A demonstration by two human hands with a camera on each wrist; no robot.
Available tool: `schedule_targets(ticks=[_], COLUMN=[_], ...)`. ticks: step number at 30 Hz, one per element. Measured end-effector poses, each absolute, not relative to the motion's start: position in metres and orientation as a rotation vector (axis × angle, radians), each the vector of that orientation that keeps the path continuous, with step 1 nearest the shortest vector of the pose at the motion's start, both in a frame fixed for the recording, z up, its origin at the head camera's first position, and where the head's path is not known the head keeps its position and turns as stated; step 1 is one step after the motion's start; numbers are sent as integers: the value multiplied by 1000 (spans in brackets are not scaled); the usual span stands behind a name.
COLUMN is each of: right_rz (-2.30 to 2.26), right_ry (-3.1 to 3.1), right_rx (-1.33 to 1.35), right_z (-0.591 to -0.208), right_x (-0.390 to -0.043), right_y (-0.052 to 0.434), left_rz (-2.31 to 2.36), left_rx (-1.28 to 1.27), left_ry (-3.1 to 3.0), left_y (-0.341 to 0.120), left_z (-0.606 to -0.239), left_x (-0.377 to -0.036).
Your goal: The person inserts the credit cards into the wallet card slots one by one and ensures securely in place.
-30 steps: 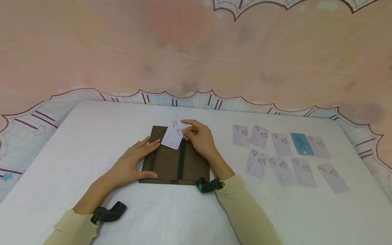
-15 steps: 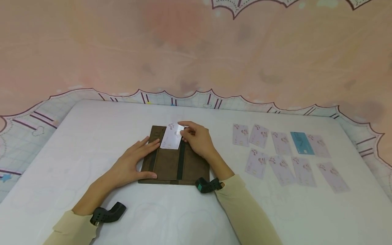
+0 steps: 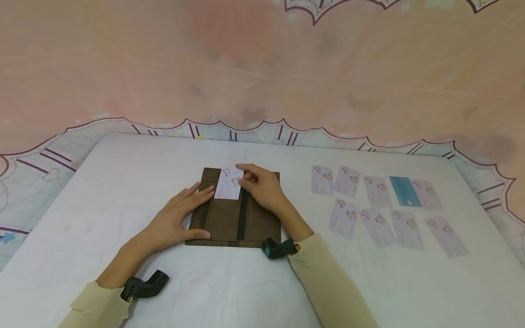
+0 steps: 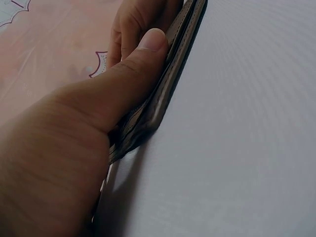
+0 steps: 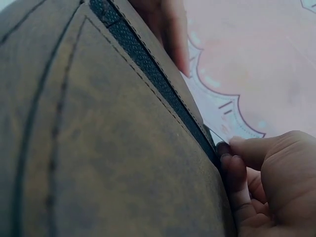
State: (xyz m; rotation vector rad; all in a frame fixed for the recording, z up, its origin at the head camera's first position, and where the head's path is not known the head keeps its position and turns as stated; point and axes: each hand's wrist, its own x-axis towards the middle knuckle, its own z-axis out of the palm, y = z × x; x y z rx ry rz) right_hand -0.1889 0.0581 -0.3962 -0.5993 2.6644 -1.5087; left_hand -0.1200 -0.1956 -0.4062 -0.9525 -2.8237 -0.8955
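Note:
A brown leather wallet [image 3: 223, 223] with dark elastic bands lies flat on the white table, seen close up in the right wrist view. Over its upper part is a white card [image 3: 228, 187] with a pink floral print. My right hand [image 3: 264, 187] pinches that card by its right edge between thumb and fingers. Whether the card's lower end sits inside a pocket, I cannot tell. My left hand [image 3: 178, 216] rests along the wallet's left side, fingers stretched over its edge. In the left wrist view the left thumb [image 4: 143, 59] presses on the wallet's border [image 4: 173, 79].
To the right, several matching pale cards [image 3: 343, 218] lie in two loose rows on the table [image 3: 102, 182]. A blue card [image 3: 405, 191] lies among them in the back row. Behind the table hangs a patterned pink cloth [image 3: 246, 68].
The white card has turned from a slant to nearly straight with the wallet and shifted slightly left. My right hand moved left with it; the left hand stayed in place.

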Motion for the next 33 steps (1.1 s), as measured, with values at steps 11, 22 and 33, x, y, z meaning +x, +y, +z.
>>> schedule_targets(ticks=[11,22,33], right_rz=[-1547,-1502,-1476], right_ry=[2621,2646,2636], right_rx=[-561,-592,-601], right_z=[-396,-397,-394], right_x=[-188,-189,-187], right_y=[58,59,58], left_rz=[-891,-890,-900], left_rx=[-945,-942,-934], left_ry=[-2835,-2838,-2843], left_y=[-196,-195,-196], left_z=[-406,-405,-406], left_x=[-120,-120,-120])
